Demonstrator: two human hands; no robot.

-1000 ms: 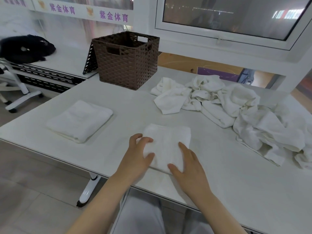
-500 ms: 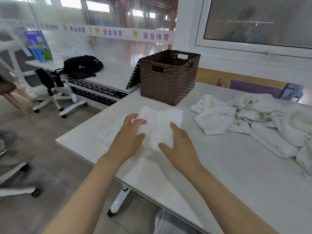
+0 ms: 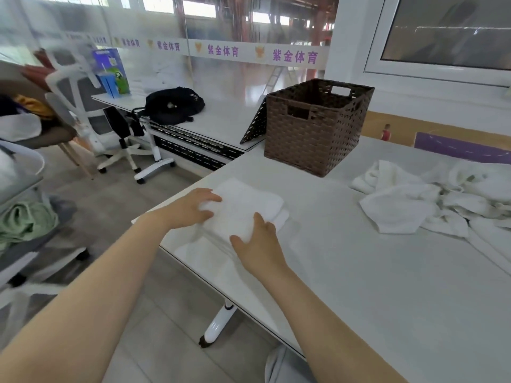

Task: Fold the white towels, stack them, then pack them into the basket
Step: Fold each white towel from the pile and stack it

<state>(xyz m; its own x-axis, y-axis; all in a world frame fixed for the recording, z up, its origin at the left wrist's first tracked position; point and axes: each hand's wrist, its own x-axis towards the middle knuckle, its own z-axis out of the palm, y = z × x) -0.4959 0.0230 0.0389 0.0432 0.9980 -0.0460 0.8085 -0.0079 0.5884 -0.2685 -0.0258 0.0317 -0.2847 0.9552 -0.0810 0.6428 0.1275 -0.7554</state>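
Note:
A folded white towel (image 3: 244, 210) is held between both hands near the table's left corner. My left hand (image 3: 190, 208) grips its left edge with the thumb on top. My right hand (image 3: 255, 240) grips its near edge. Beneath it lies another folded white towel (image 3: 283, 220), with only its right and far edges showing. I cannot tell whether the held towel rests fully on the lower one. The brown woven basket (image 3: 312, 134) stands behind the towels at the back of the table. A heap of unfolded white towels (image 3: 414, 203) lies to the right.
The white table (image 3: 359, 272) ends in an edge just left of the stack, with floor below. A second desk with a black bag (image 3: 172, 105) stands further left, with white office chairs (image 3: 83, 106) beside it. A window wall runs behind the basket.
Both hands have carried the folded towel from the table's front middle leftwards to above the other folded towel. My view has swung left with them.

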